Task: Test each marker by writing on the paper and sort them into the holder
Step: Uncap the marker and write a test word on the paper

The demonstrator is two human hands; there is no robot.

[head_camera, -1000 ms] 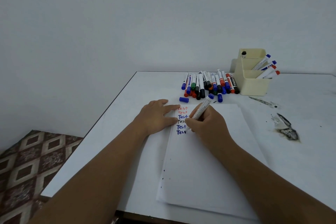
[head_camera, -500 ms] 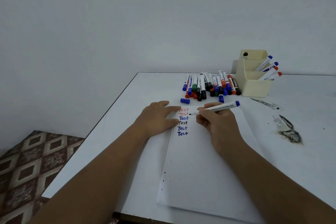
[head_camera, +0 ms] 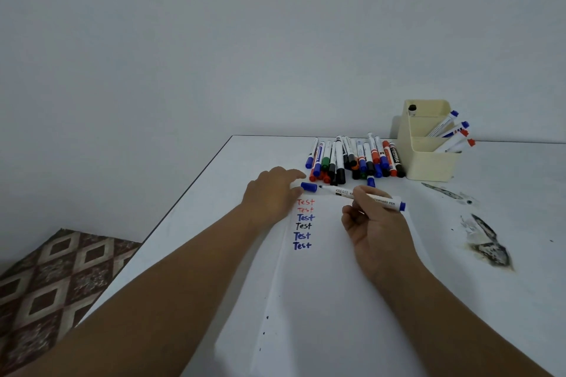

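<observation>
Both bare arms reach forward. The left hand [head_camera: 271, 193] lies palm down, its fingers stretched out to the right. The right hand [head_camera: 375, 223] has its fingers curled, pinching a white marker pen with a blue end [head_camera: 386, 202].

The paper [head_camera: 337, 300] is looking matt and smooth on the smooth white table [head_camera: 505, 300], which is showing a rough scorched patch [head_camera: 487, 245] at right. The markers [head_camera: 352, 159] and cream holder [head_camera: 428, 159] are looking like smooth plastic. The floor [head_camera: 55, 272], lower left, is showing patterned tiles.
</observation>
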